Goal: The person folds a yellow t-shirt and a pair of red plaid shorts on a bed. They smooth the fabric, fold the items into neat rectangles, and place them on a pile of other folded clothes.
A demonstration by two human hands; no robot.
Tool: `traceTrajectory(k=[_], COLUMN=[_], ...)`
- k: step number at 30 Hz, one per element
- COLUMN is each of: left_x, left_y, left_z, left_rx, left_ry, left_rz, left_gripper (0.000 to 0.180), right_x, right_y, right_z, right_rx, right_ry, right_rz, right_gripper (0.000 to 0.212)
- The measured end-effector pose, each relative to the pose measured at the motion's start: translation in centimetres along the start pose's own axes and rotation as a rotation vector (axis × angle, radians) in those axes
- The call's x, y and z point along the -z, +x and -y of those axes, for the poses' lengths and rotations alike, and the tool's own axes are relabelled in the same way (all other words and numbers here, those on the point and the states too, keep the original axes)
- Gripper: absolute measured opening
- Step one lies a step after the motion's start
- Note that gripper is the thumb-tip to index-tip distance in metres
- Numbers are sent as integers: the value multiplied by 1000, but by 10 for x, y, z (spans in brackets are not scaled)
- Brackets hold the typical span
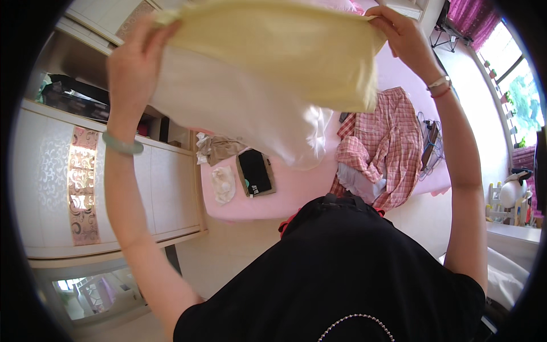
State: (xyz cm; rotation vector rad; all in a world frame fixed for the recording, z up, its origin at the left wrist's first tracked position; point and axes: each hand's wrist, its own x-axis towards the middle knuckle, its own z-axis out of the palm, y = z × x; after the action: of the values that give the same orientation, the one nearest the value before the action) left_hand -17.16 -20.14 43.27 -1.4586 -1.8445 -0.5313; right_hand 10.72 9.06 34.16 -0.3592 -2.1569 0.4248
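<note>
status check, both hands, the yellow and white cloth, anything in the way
Left hand and right hand gripping the cloth at opposite ends. Cloth raised, spread above the pink bed. Bed partly taken by checked clothes.

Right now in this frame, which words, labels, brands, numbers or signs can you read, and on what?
None can be read.
Folded black and beige item on the pink bed: small white marks, too small to make out.
Held yellow and white cloth: no lettering visible.

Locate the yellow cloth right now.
In the head view, the yellow cloth is at the top, held between the left hand and the right hand over the pink bed.
</note>
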Motion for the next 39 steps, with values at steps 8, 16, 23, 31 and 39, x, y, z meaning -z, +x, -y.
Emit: traceTrajectory(k=[8, 16, 23, 31, 39], left_x=[12, 42, 41, -27, -119], left_y=[23, 4, 20, -3, -91], left_z=[9, -6, -56, -17, -22], left_rx=[140, 409, 547, 23, 934], left_ry=[-268, -753, -1279, -1240, -1833], left_rz=[-146, 15, 211, 310, 428], left_gripper=[28, 34, 49, 59, 57], right_x=[6, 42, -16, -144, -122], right_y=[27, 13, -62, -165, -173], right_z=[3, -68, -89, 31, 7], right_rx=[-267, -250, -434, -965, -981], right_ry=[546, 569, 1679, 2069, 2118], right_rz=[-88, 102, -73, 526, 436], right_gripper=[15, 27, 33, 33, 33])
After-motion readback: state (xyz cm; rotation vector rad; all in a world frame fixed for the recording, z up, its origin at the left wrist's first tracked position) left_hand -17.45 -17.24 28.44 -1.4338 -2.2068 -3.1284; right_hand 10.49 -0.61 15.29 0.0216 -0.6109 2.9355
